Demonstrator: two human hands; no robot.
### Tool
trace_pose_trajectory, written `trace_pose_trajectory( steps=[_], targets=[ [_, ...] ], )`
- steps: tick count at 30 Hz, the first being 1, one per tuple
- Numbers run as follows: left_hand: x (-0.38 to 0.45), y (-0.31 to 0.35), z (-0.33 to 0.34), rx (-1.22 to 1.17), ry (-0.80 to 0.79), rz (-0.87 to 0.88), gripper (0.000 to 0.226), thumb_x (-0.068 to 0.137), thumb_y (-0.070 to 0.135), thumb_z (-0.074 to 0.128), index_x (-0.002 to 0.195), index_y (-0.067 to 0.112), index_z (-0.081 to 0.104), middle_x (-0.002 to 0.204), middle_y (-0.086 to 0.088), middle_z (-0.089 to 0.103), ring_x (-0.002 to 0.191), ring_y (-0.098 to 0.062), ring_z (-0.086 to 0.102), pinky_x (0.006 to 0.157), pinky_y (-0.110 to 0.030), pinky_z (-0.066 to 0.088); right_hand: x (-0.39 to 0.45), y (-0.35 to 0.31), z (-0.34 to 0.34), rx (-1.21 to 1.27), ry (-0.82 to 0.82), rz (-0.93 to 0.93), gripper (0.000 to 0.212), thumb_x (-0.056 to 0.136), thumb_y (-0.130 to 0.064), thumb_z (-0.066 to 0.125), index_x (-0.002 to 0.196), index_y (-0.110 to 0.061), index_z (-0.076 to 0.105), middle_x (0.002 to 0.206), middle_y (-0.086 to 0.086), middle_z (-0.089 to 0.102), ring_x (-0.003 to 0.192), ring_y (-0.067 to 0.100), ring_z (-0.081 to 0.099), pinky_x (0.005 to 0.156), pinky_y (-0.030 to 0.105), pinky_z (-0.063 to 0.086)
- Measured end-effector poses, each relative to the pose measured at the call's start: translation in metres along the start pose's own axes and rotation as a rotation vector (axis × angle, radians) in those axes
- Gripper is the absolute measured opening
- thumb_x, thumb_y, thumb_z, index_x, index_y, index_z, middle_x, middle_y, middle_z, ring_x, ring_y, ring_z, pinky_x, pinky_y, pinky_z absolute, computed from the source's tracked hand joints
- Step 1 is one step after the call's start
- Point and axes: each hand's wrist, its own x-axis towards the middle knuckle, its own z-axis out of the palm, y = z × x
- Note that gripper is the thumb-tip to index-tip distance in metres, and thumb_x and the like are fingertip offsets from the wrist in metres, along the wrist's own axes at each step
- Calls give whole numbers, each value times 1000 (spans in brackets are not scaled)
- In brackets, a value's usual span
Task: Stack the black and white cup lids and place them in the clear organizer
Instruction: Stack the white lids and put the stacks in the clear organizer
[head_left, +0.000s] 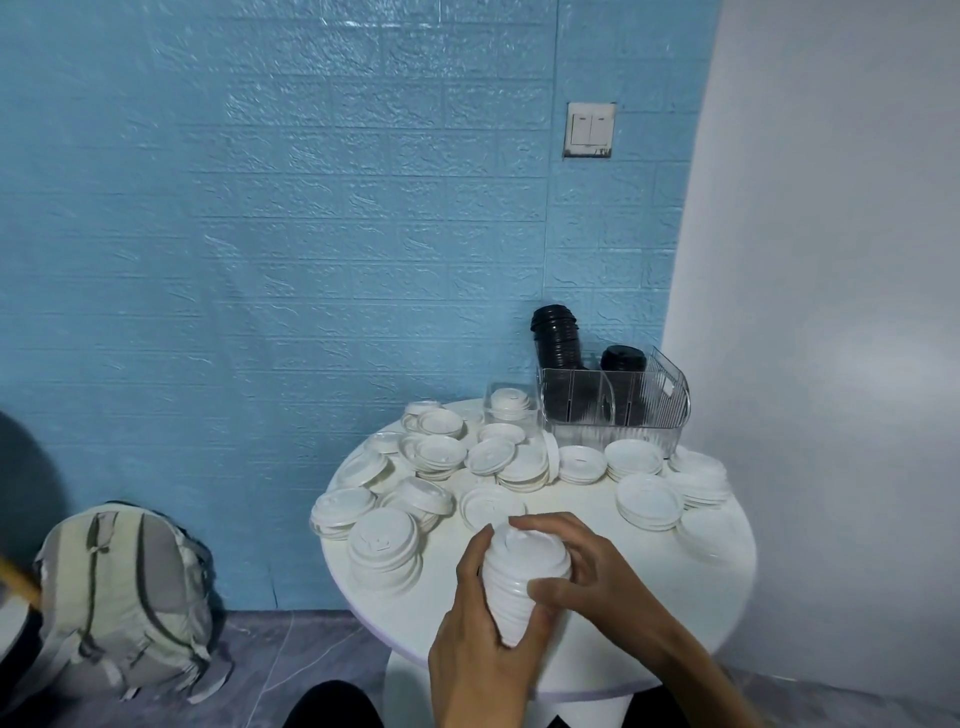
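Note:
A stack of white cup lids (519, 577) is held tilted above the near edge of the round white table (691, 613). My left hand (483, 639) grips the stack from below and the left. My right hand (587, 571) curls over its top lid. Several loose white lids and short lid piles (441, 452) cover the table's far half. The clear organizer (613, 405) stands at the back right. Two stacks of black lids (557, 343) stand in it, one taller than the other.
A small clear box (511, 408) with white lids in it sits left of the organizer. A grey backpack (124, 597) leans on the blue wall at the left on the floor. A white wall rises close on the right.

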Motion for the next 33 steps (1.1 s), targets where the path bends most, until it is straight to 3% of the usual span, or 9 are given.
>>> trace_pose_trajectory(
  steps=[3,6,10,14,17,21,24,28,33],
  targets=[
    [0,1,-1,-48,-9,12,73,63,89,42,127,82,9,119,55,44,113,4,60,77,-7,42,-3,-2,4,-7,18,36,59,66,-48,82,121,-32,69,127,-15,67,123,8,59,106,32,48],
    [3,2,-7,-181,-103,7,78,63,79,61,132,74,26,131,51,46,112,20,54,87,-8,44,-3,-4,6,2,-5,52,61,67,-45,84,123,-29,69,129,-13,66,124,9,59,107,34,48],
    [20,-14,-20,-452,-313,22,87,60,40,82,140,40,47,134,31,58,128,7,53,96,-10,43,-2,-4,7,11,-53,84,74,70,-46,85,137,-31,58,138,-16,61,131,7,54,111,32,44],
    [38,-28,-22,-543,-362,-33,92,57,46,83,139,22,51,137,24,61,134,-1,52,99,-11,43,-3,-5,6,-5,-86,82,75,74,-46,83,140,-27,53,140,-18,59,134,5,52,109,24,43],
    [34,-21,-21,-605,-304,-93,72,76,55,73,137,22,56,135,19,65,131,1,55,97,-9,43,-4,-6,7,-19,-110,78,75,77,-50,80,143,-29,50,144,-17,56,136,6,50,114,34,41],
    [26,-12,-18,-588,-262,-64,48,81,34,60,127,21,60,122,22,70,115,10,60,87,-3,42,-9,-2,11,-20,-121,71,71,82,-50,75,145,-35,45,149,-19,49,140,5,44,119,38,35],
    [26,-14,-17,-603,-251,-60,45,81,28,57,124,18,61,119,18,71,112,8,63,85,-4,43,-13,0,13,-23,-134,70,70,84,-51,73,145,-40,43,150,-22,46,141,2,41,120,37,32],
    [28,-16,-17,-583,-236,-51,61,75,48,65,128,20,60,125,17,69,121,2,59,90,-5,42,-14,2,11,1,-131,71,69,84,-47,74,146,-39,43,151,-20,46,142,4,41,121,40,31],
    [21,-11,-16,-581,-215,-38,44,87,38,54,128,23,62,123,22,69,119,7,60,89,-3,42,-13,2,12,39,-125,85,69,83,-44,75,145,-39,44,149,-23,48,140,1,42,121,40,31]
  ],
)
